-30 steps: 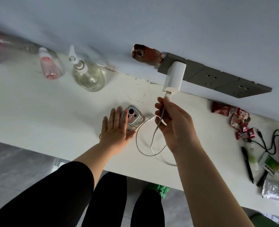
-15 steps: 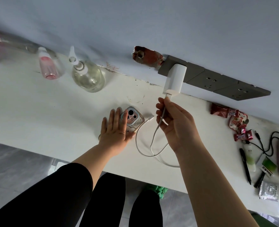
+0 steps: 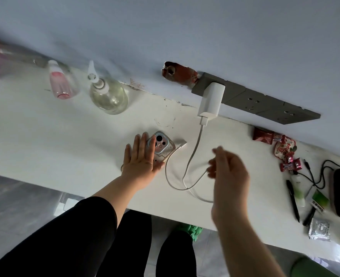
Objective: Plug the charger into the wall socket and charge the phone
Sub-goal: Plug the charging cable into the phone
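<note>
Your left hand (image 3: 140, 158) is lying flat, fingers spread, pressing on the lower part of the phone (image 3: 161, 146), which is resting face down (camera lenses up) on the white worktop (image 3: 45, 136), roughly midway between its back edge at the wall and its front edge. Your right hand (image 3: 229, 172) is hovering loosely curled and motion-blurred just to the right; it is hard to tell whether its fingertips are touching the cable, though nothing seems gripped.

The white charger (image 3: 211, 101) is sitting plugged into the leftmost unit of the grey wall socket strip (image 3: 265, 102), just above the worktop's back edge. Its white cable (image 3: 193, 156) is dropping from the charger, looping across the worktop toward the front edge, and curling back to the phone, where its plug (image 3: 182, 145) is lying by the phone's right side; whether it is seated in the port cannot be told.

The cable is probably light and floppy, so you are best pinching the stiff plug end, not the cord. The phone is likely rigid, smooth and slippery in its glossy case, so you are wise to be pinning it flat while pushing the plug.
</note>
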A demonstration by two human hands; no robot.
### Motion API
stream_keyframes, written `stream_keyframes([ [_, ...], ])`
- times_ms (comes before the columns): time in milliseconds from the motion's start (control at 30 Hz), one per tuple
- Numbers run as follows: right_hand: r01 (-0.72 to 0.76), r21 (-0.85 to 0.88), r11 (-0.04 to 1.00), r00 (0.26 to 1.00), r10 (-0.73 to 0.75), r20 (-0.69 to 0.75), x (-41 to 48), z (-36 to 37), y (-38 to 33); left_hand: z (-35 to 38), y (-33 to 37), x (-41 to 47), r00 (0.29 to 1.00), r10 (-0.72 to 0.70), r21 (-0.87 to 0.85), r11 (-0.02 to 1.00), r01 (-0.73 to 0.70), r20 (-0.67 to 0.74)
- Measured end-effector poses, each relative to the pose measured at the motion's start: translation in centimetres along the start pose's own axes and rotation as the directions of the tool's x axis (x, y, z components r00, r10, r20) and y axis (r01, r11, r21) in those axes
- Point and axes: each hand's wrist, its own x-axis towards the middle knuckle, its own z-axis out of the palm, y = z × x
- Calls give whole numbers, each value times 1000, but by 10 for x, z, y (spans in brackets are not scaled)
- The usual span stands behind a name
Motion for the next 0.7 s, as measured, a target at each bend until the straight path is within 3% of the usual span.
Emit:
stream_keyframes([
  [133,-38,-54,998,933,55,355,-50,40,34,-1,1,0,1000,-4,25,1000,4,3],
  [167,-54,-108,993,921,91,378,-51,52,41,-1,1,-1,1000,-15,28,999,15,2],
  [267,-78,-271,959,978,127,165,-26,84,56,-1,2,-3,999,-4,-5,1000,4,-41],
  [400,-304,-222,926,953,293,-81,14,107,71,2,0,-2,998,21,-7,1000,-22,-55],
  [500,-435,-164,885,900,423,-104,27,108,80,7,-3,1,997,20,3,1000,-20,-70],
  [700,-296,-376,878,949,314,-15,19,94,89,13,-6,-1,985,71,47,997,-64,-157],
])
